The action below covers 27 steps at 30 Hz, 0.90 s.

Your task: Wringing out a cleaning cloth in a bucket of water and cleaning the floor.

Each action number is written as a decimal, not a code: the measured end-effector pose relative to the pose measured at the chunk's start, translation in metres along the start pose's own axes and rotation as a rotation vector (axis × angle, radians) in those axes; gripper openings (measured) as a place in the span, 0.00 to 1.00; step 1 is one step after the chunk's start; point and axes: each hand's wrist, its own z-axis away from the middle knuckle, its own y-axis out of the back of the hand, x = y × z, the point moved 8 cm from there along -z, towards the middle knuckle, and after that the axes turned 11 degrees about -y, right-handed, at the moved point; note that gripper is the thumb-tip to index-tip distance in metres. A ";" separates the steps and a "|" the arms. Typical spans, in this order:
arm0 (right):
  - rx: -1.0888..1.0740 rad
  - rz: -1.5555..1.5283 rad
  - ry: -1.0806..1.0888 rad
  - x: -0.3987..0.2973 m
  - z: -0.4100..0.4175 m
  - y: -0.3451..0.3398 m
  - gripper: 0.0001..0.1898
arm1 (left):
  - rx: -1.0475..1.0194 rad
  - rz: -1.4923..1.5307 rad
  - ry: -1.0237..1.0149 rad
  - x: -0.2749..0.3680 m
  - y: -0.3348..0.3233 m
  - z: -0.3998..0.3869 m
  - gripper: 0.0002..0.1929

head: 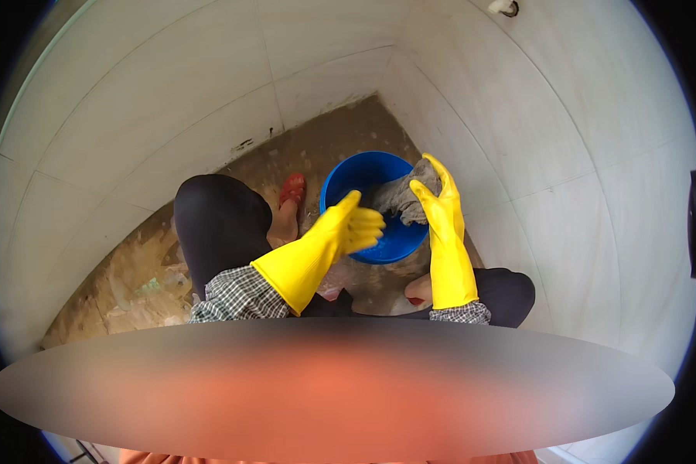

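Note:
A blue plastic bucket (385, 246) stands on the wet floor between my feet. My right hand (439, 194), in a long yellow rubber glove, grips a wet grey-brown cloth (403, 194) at the bucket's right side; the cloth hangs over the rim and into the bucket. In a matching yellow glove, my left hand (361, 228) is over the bucket's near left rim, fingers apart, slightly blurred and holding nothing. Checked sleeves show behind both gloves. What lies deep in the bucket is dark and hard to make out.
Pale tiled walls (481, 104) meet in a corner just behind the bucket. My left foot wears a red shoe (293, 188) on the brown wet floor (336, 130). A white pipe fitting (501, 7) sticks out of the wall high on the right. A blurred oval hides the lower part of the view.

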 end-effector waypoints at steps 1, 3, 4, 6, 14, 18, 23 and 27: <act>-0.031 -0.100 -0.017 -0.005 0.005 -0.005 0.29 | -0.020 0.034 0.140 -0.014 -0.010 0.001 0.44; -0.091 -0.233 -0.083 -0.020 0.016 -0.014 0.28 | -0.006 0.109 0.355 -0.040 -0.022 -0.002 0.44; -0.135 -0.375 -0.152 -0.021 0.019 -0.015 0.28 | -0.012 0.117 0.354 -0.038 -0.036 -0.004 0.44; -0.192 -0.485 -0.185 -0.012 0.024 -0.020 0.27 | 0.130 0.428 0.242 -0.029 -0.057 -0.015 0.44; -0.180 -1.015 -0.959 0.103 0.062 -0.074 0.30 | 0.233 0.812 -0.182 0.025 -0.017 -0.064 0.22; -0.414 -1.111 -0.921 0.076 0.054 -0.091 0.28 | 0.216 0.613 -0.225 0.017 -0.002 -0.068 0.14; -0.047 0.081 -0.218 0.072 0.014 -0.069 0.27 | 0.149 0.387 -0.312 0.008 0.007 -0.081 0.16; 0.269 0.332 0.273 0.048 0.016 -0.073 0.17 | -0.299 0.695 -0.217 -0.037 0.002 -0.111 0.18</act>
